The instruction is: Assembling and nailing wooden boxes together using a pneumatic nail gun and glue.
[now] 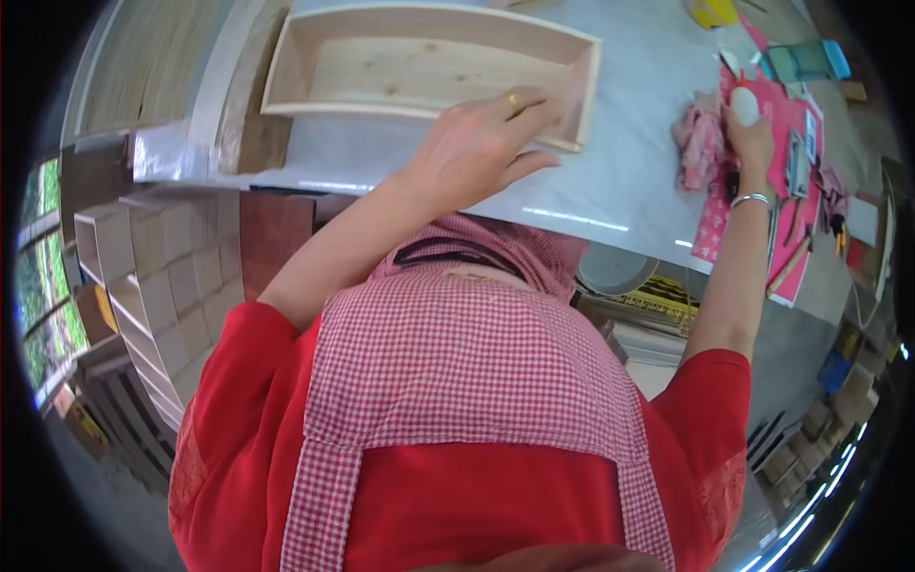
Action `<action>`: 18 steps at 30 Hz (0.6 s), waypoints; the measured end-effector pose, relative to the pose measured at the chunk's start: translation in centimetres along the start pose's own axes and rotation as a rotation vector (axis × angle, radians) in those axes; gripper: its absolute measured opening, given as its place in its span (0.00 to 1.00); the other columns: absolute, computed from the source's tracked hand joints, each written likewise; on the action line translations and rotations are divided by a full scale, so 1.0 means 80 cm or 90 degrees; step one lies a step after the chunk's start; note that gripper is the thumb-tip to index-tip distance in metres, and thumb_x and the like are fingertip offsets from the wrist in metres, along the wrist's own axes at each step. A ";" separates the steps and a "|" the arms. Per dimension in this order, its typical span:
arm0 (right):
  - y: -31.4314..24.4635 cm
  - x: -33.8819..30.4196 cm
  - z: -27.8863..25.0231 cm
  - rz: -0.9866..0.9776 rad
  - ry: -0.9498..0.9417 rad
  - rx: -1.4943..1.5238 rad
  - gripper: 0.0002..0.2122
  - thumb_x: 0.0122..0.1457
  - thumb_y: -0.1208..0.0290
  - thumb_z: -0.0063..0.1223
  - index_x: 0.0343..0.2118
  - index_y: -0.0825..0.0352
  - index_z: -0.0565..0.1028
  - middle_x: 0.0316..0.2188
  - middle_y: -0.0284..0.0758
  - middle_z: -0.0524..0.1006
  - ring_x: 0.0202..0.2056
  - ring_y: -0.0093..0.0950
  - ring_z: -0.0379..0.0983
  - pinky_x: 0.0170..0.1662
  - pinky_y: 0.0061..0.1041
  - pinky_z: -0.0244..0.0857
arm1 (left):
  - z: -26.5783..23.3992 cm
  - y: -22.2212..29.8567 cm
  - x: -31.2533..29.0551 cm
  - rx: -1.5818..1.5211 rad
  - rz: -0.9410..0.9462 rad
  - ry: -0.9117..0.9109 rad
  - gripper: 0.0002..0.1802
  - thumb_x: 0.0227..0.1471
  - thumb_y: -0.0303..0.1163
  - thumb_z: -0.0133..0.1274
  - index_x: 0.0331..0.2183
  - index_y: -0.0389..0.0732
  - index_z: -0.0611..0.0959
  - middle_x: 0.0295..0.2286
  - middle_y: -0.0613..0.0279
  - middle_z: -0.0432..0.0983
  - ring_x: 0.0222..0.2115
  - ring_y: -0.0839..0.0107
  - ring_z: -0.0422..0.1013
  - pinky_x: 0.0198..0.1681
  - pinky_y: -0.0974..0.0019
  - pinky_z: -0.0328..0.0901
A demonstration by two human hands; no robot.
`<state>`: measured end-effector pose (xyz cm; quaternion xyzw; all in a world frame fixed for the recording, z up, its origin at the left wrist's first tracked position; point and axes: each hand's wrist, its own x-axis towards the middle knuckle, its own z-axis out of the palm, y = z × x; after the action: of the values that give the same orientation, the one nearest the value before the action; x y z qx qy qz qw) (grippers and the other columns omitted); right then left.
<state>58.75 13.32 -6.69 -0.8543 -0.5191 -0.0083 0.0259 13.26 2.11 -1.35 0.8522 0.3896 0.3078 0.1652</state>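
A long, shallow box of pale wood (429, 67) lies on the white table, its open side up. My left hand (486, 143) reaches over the box's near wall close to the right end. Its thumb is stretched out apart from the fingers, which are slightly blurred, and I see nothing held in it. On the table's right side my right hand (751, 143) is closed around a white squeeze bottle (744, 107) with a red tip. A crumpled pink cloth (701, 143) lies just left of that hand.
A pink printed sheet (710, 224) covers the table's right end, bearing a metal stapler-like tool (797, 164) and a hammer-like tool with a wooden handle (789, 265). A teal container (808, 61) stands beyond. Wooden boxes (172, 257) are stacked at left, below the table (572, 210).
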 end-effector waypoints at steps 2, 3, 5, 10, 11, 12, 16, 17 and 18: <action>0.012 0.009 0.005 0.048 0.086 0.030 0.39 0.46 0.45 0.65 0.52 0.77 0.70 0.40 0.54 0.79 0.42 0.48 0.77 0.46 0.43 0.71 | 0.001 -0.001 0.002 -0.013 0.002 0.004 0.23 0.46 0.37 0.64 0.45 0.40 0.78 0.44 0.55 0.76 0.36 0.55 0.76 0.35 0.59 0.72; 0.003 0.001 -0.006 0.045 0.122 0.185 0.40 0.44 0.48 0.69 0.52 0.78 0.69 0.40 0.52 0.79 0.42 0.42 0.77 0.45 0.39 0.72 | 0.001 -0.004 0.001 -0.009 -0.011 0.009 0.23 0.46 0.37 0.64 0.45 0.40 0.78 0.44 0.55 0.76 0.36 0.55 0.76 0.35 0.59 0.72; -0.003 -0.035 -0.039 0.047 0.190 0.435 0.40 0.43 0.55 0.73 0.52 0.80 0.68 0.42 0.47 0.77 0.43 0.33 0.76 0.44 0.31 0.72 | 0.001 -0.011 0.000 -0.045 0.001 0.029 0.23 0.45 0.37 0.65 0.43 0.40 0.80 0.48 0.56 0.75 0.39 0.56 0.75 0.39 0.59 0.71; -0.048 -0.201 -0.138 -0.065 0.261 0.628 0.28 0.51 0.65 0.69 0.51 0.75 0.69 0.43 0.40 0.75 0.42 0.29 0.74 0.40 0.27 0.71 | -0.013 -0.014 -0.003 0.022 0.093 0.066 0.23 0.45 0.38 0.66 0.42 0.41 0.81 0.48 0.58 0.75 0.44 0.57 0.73 0.46 0.57 0.68; -0.054 -0.222 -0.133 -0.076 0.250 0.637 0.28 0.51 0.65 0.69 0.51 0.75 0.69 0.43 0.40 0.75 0.42 0.29 0.74 0.40 0.27 0.71 | -0.016 -0.016 -0.008 0.033 0.081 0.069 0.23 0.45 0.38 0.66 0.42 0.41 0.81 0.48 0.58 0.75 0.44 0.57 0.73 0.46 0.57 0.68; -0.053 -0.249 -0.131 -0.071 0.232 0.689 0.28 0.52 0.65 0.68 0.52 0.73 0.68 0.44 0.39 0.74 0.43 0.30 0.73 0.42 0.28 0.70 | -0.021 -0.019 -0.010 0.056 0.073 0.070 0.22 0.44 0.39 0.66 0.42 0.41 0.81 0.48 0.58 0.76 0.45 0.57 0.73 0.47 0.57 0.67; -0.063 -0.318 -0.133 -0.209 0.139 0.678 0.27 0.52 0.65 0.65 0.53 0.71 0.67 0.46 0.38 0.72 0.47 0.31 0.71 0.49 0.30 0.67 | -0.033 -0.034 -0.022 0.114 0.046 0.081 0.22 0.43 0.40 0.67 0.40 0.41 0.82 0.46 0.59 0.77 0.46 0.58 0.72 0.49 0.56 0.65; -0.071 -0.325 -0.134 -0.210 0.138 0.677 0.27 0.52 0.65 0.65 0.53 0.71 0.67 0.46 0.38 0.72 0.47 0.31 0.71 0.49 0.30 0.67 | -0.035 -0.038 -0.024 0.124 0.043 0.088 0.22 0.43 0.41 0.67 0.40 0.41 0.82 0.45 0.59 0.78 0.46 0.59 0.72 0.49 0.57 0.65; -0.079 -0.332 -0.135 -0.231 0.119 0.687 0.28 0.52 0.65 0.66 0.53 0.71 0.67 0.47 0.38 0.71 0.47 0.31 0.71 0.50 0.30 0.67 | -0.035 -0.040 -0.026 0.134 0.038 0.095 0.23 0.42 0.41 0.67 0.39 0.41 0.83 0.44 0.59 0.78 0.46 0.59 0.73 0.49 0.57 0.65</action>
<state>41.03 -7.85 3.27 -0.6132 -0.5834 0.1781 0.5019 8.57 2.71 -1.71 0.8509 0.4052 0.3325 0.0364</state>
